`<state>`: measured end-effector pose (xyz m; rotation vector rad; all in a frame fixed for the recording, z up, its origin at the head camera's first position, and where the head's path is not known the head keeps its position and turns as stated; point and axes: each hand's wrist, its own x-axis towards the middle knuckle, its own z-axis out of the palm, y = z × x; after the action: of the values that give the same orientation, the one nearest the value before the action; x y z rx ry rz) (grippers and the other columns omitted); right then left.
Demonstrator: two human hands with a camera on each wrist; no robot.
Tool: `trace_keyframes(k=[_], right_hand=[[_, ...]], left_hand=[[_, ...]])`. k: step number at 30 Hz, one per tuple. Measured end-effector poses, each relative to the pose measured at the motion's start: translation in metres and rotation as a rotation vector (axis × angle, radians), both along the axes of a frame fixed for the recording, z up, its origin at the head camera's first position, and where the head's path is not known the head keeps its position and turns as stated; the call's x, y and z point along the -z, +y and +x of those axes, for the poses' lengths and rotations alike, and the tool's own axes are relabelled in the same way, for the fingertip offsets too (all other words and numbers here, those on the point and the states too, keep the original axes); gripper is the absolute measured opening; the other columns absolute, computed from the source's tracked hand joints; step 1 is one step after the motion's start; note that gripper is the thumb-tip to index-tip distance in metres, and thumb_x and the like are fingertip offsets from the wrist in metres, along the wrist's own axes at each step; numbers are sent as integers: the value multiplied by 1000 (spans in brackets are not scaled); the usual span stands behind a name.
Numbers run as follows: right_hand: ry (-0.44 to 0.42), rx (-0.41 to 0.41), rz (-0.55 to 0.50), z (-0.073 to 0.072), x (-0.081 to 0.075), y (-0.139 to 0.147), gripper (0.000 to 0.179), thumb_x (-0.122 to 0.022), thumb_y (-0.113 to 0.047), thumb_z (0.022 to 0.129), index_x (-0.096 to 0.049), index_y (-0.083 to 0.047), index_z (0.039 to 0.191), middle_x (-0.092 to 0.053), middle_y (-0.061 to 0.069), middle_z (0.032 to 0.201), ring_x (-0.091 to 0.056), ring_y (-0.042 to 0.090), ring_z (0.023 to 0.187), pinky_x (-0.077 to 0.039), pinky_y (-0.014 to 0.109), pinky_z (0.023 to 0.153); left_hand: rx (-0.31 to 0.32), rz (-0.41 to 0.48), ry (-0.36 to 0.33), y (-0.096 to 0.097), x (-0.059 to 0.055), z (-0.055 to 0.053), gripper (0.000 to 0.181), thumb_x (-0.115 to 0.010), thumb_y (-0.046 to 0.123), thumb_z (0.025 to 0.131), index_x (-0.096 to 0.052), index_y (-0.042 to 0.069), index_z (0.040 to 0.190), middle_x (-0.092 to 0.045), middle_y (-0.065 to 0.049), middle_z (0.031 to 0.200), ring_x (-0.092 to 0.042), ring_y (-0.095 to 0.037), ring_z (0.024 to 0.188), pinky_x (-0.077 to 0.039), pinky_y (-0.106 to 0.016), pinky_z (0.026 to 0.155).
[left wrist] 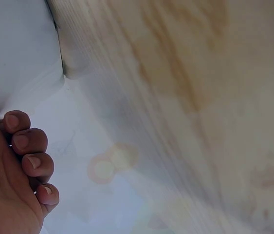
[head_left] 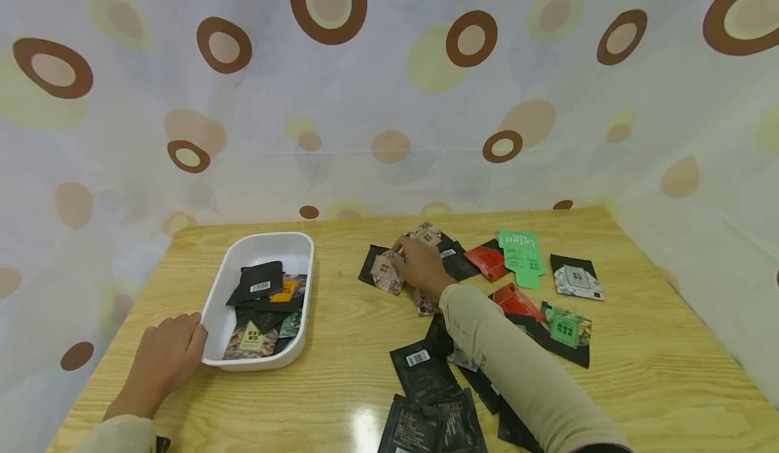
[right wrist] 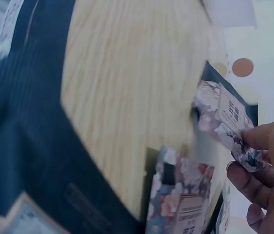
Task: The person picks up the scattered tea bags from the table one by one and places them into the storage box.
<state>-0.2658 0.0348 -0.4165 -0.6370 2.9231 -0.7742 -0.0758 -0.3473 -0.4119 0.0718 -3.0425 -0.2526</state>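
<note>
My right hand (head_left: 422, 264) pinches a floral-and-black tea sachet (right wrist: 224, 114) between thumb and fingers, near the back of the table. Below it in the right wrist view lies another floral sachet (right wrist: 180, 195). On the left stands a white plastic tray (head_left: 309, 291) with several black, orange and floral sachets (head_left: 258, 287) in it. My left hand (head_left: 170, 351) holds the tray's left rim near its front corner. In the left wrist view its curled fingers (left wrist: 31, 141) lie right under the tray's rim, with the thumb hidden.
Black sachets (head_left: 426, 372) overlap in a loose pile at the front middle. Right of my right arm are red sachets (head_left: 517, 301), a green sachet (head_left: 566, 328), a flat green card (head_left: 520, 253) and a grey-white sachet (head_left: 578, 277). A patterned cloth (head_left: 389, 101) hangs behind the table.
</note>
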Motion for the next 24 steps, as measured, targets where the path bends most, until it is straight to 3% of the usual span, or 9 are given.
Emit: trace_keyframes(k=[2,5,10,12,16,20,24], right_hand=[[12,-6,-73,1,0,0,15,-59,-19,99,-65,-8,106,-67,7,83,-57,15,64,-48,36,72],[-36,-9,-207,1,-2,0,13,-59,-16,99,-66,-5,99,-67,9,85,-54,12,63,-45,27,62],[-302,35,-406,0,-10,-2,24,-58,-16,99,-64,-2,118,-69,15,101,-66,21,72,-49,30,60],[-424,54,-475,1,-13,-4,32,-57,-14,98,-60,-3,128,-69,15,105,-68,22,75,-55,33,63],[-600,59,-614,3,-20,-11,41,-57,-7,97,-51,-4,137,-67,12,101,-64,15,72,-59,43,82],[-662,20,-676,9,-29,-21,35,-55,-5,98,-53,-2,133,-63,11,108,-63,14,79,-56,46,94],[-666,-23,-706,18,-38,-35,31,-53,-7,101,-59,-1,131,-59,15,132,-67,26,105,-54,45,98]], left_hand=[[0,-2,4,0,0,0,34,-34,16,100,-60,1,85,-68,-16,83,-64,-39,79,-45,-57,68],[1,-3,5,0,0,0,34,-33,16,100,-59,2,83,-67,-16,82,-64,-39,79,-45,-57,68],[1,-4,7,0,-1,1,35,-33,16,100,-60,1,83,-68,-17,83,-64,-40,79,-45,-58,67],[1,-4,3,1,-1,1,35,-33,16,100,-60,1,84,-68,-17,83,-64,-40,79,-45,-57,67],[-3,-7,-14,1,-2,1,35,-32,17,101,-59,2,82,-67,-16,82,-64,-39,78,-45,-56,67],[2,-10,-12,1,-2,1,34,-32,17,101,-56,5,79,-66,-14,80,-63,-37,76,-45,-55,66],[16,1,13,1,-2,2,33,-33,16,101,-49,9,73,-62,-11,75,-61,-33,71,-43,-53,62]])
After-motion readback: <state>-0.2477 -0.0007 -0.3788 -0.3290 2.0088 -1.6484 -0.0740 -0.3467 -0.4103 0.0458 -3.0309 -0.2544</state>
